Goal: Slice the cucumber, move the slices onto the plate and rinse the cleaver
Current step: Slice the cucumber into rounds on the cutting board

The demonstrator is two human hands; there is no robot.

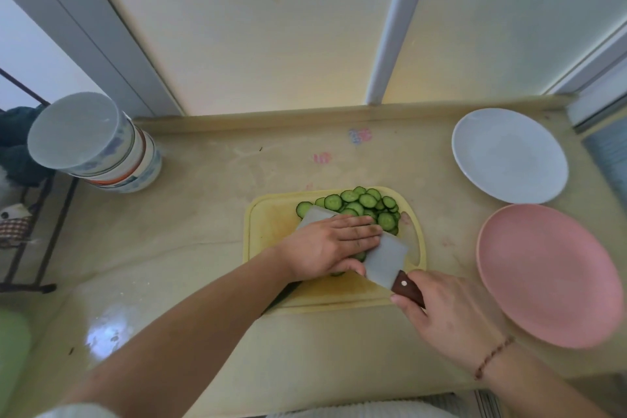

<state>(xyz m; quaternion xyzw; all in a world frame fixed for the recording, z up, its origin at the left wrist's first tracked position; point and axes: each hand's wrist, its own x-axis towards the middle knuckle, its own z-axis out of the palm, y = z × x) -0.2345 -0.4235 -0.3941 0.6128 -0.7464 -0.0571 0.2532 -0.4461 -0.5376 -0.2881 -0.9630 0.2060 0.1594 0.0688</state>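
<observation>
A heap of green cucumber slices [364, 204] lies at the far right of the yellow cutting board [271, 224]. A cleaver [385, 260] with a pale broad blade and a brown wooden handle lies flat and slanted across the board, its blade reaching under the slices. My right hand [444, 316] grips the handle at the board's near right corner. My left hand [330, 246] lies flat with straight fingers on top of the blade and on some slices, which it partly hides. A white plate [509, 154] and a pink plate [549, 275] stand to the right, both bare.
A stack of upturned bowls [98, 146] stands at the back left of the beige counter [190, 220]. A dark metal rack [30, 237] is beyond the counter's left edge. A wall rises behind the counter.
</observation>
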